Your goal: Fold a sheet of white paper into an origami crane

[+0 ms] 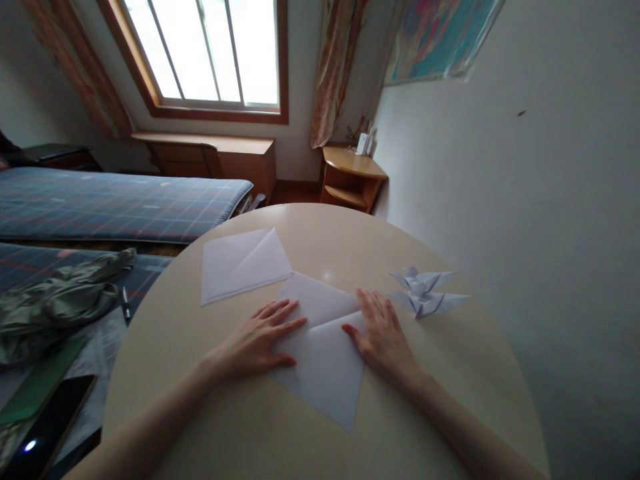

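A white sheet of paper with a crease across its middle lies on the round table. My left hand rests flat on the sheet's left side, fingers spread. On the sheet's right edge lies my right hand, fingers stretched out and the thumb apart. Neither hand grips anything. Farther back and left is a stack of white paper sheets, the top one creased diagonally; a corner of the sheet under my hands meets it. To the right of my right hand stand white folded paper cranes.
Left of the table, a bed holds a crumpled grey-green cloth, a pen, printed papers, a green folder and a dark phone. A wall borders the right side. Behind are a desk and a corner shelf.
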The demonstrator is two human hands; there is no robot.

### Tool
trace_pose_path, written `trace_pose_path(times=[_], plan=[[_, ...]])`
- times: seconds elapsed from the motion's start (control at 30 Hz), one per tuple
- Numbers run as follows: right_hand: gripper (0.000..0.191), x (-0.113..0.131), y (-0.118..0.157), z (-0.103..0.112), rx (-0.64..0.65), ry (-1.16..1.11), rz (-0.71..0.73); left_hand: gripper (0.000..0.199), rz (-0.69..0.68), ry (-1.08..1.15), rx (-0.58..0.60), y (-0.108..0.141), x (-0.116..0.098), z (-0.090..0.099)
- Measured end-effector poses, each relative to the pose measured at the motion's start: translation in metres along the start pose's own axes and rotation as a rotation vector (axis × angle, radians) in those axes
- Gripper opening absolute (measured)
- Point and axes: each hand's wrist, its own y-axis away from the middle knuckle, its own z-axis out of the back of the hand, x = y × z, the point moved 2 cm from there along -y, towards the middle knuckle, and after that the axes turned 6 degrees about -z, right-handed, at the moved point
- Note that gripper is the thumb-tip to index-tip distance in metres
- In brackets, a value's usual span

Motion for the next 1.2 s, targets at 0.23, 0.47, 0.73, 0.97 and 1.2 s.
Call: trace_pose_path(times=[0.23,0.47,0.73,0.97,1.2], plan=[[0.05,0.0,-0.004,0.007,0.004,-0.064,-0.04,0.07,0.005,0.082,0.036,0.003,0.003,0.009],[0.024,-0.004,-0.004,0.009,0.029,-0.167,-0.202,0.066,0.006,0.102,-0.019,0.004,0.011,0.008],[0.038,-0.007,-0.007,0.022,0.316,-0.504,-0.402,0.039,0.024,-0.05,-0.131,0.003,0.02,0.004],[0.029,0.005,-0.004,0.054,0.67,-0.997,-0.179,0.033,0.224,-0.238,-0.305,0.001,0.024,0.0],[0.019,0.006,-0.008,0.078,0.466,-0.879,0.161,0.029,0.211,-0.245,-0.334,0.0,0.022,-0.005]])
